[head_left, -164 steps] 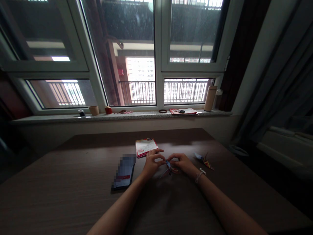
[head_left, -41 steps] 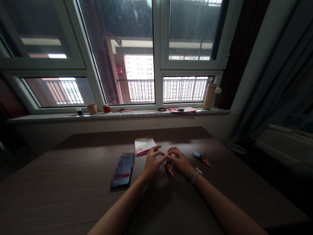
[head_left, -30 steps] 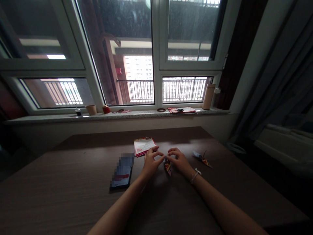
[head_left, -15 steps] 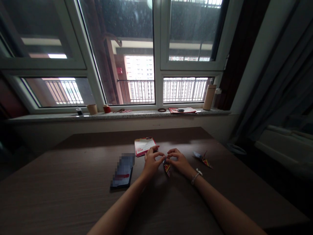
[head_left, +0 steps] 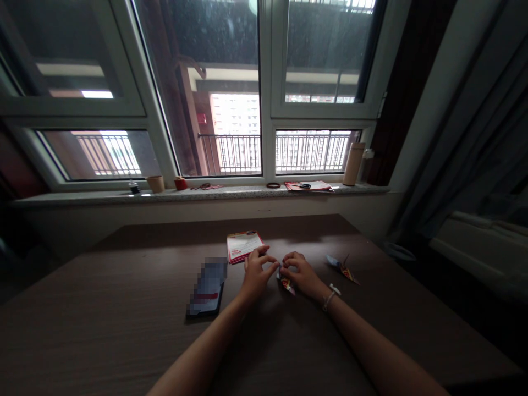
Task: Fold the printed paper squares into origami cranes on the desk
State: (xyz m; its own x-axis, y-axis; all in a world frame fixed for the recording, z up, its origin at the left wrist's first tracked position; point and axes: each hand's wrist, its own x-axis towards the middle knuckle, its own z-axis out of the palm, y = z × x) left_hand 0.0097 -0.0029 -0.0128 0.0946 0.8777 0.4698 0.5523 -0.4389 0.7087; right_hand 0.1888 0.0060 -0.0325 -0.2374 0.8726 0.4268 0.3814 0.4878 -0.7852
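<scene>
A small piece of folded printed paper (head_left: 287, 284), red and yellow with a pointed end, is between my hands above the table. My left hand (head_left: 258, 271) pinches at its far left side, thumb and index finger nearly together. My right hand (head_left: 303, 275), with a bracelet at the wrist, closes its fingertips on the paper from the right. My fingers hide the paper's upper part. A similar folded paper piece (head_left: 344, 269) lies on the table to the right of my right hand. Behind my left fingers rests a stack of square paper sheets (head_left: 243, 245) with red edges.
A phone (head_left: 207, 289) lies on the brown table (head_left: 124, 330) left of my left hand. On the windowsill stand a paper cup (head_left: 155, 184), a red spool (head_left: 180, 183), a roll of tape (head_left: 273, 185), scissors (head_left: 305, 186) on papers and a tan flask (head_left: 353, 164).
The folded paper has turned, its pointed near end swinging to the right. The fingers of my right hand have curled in a little more; my left hand has barely moved.
</scene>
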